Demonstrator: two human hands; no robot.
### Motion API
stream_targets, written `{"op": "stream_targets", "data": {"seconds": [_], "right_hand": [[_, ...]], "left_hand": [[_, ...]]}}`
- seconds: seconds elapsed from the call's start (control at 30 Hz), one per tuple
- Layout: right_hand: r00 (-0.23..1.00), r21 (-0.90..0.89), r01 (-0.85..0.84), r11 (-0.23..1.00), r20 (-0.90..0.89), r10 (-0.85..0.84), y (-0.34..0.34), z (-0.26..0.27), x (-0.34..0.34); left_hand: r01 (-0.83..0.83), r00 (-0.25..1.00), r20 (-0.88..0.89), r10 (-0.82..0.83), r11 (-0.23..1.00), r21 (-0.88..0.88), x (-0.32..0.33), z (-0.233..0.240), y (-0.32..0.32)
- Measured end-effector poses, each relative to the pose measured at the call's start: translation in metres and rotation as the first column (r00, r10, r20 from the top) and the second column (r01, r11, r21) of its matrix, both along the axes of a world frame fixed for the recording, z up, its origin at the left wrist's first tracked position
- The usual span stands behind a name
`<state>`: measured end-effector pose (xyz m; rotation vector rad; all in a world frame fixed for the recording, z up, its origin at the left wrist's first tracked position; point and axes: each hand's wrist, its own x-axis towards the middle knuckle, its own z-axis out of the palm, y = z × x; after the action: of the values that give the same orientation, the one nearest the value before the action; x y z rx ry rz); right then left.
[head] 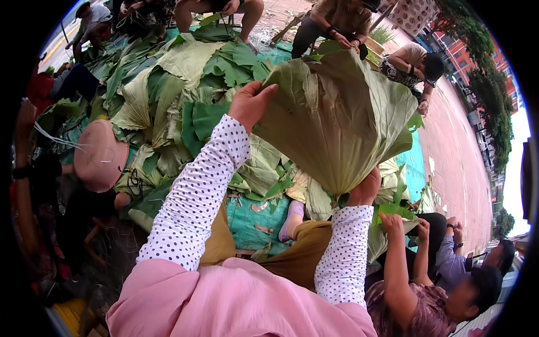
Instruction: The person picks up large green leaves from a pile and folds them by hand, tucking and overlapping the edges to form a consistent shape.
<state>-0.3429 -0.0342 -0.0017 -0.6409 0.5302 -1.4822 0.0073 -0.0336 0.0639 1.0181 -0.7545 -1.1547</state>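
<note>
A large, limp green-brown leaf (332,122), probably a lotus leaf, is spread out in front of me, raised above the pile. My left hand (252,103) pinches its left edge between thumb and fingers. At its lower right, my right hand (365,187) is partly behind the leaf, with its fingers hidden; it appears to grip the folded edge there. Pale veins run together at the leaf's bottom point, between my hands. Both my forearms wear white dotted sleeves. Beyond and below the held leaf lies a broad heap of similar leaves (168,109), some dark green, some pale and wilted.
A green tarp (252,225) lies under the heap and by my feet. Left of me is a pink plastic basin (99,151), near another person's hand. Several people sit around the heap; one close on my right holds a leaf (393,210). Brick paving (454,156) stretches off right.
</note>
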Motion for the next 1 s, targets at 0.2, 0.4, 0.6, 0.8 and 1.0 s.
{"op": "stream_targets", "data": {"seconds": [0.2, 0.4, 0.6, 0.8, 1.0], "right_hand": [[0.916, 0.151, 0.395, 0.906, 0.008, -0.400, -0.017, -0.015, -0.012], [0.863, 0.147, 0.494, 0.857, 0.032, -0.503, -0.009, 0.003, -0.003], [0.831, -0.037, 0.553, 0.832, 0.092, -0.548, -0.009, 0.019, 0.013], [0.868, -0.082, 0.496, 0.865, 0.086, -0.489, 0.004, 0.038, 0.024], [0.883, -0.148, 0.470, 0.870, 0.074, -0.464, 0.004, 0.047, 0.035]], "left_hand": [[-0.096, 0.990, -0.123, 0.068, 0.967, -0.236, 0.015, 0.001, 0.012], [-0.119, 0.976, -0.200, 0.082, 0.977, -0.178, 0.008, -0.007, 0.009], [-0.062, 0.959, -0.274, 0.078, 0.996, 0.065, 0.022, -0.026, 0.003], [-0.128, 0.960, -0.226, 0.164, 0.978, 0.164, 0.002, -0.018, 0.009], [0.458, 0.836, -0.410, -0.366, 0.876, 0.151, -0.066, -0.036, 0.038]]}}
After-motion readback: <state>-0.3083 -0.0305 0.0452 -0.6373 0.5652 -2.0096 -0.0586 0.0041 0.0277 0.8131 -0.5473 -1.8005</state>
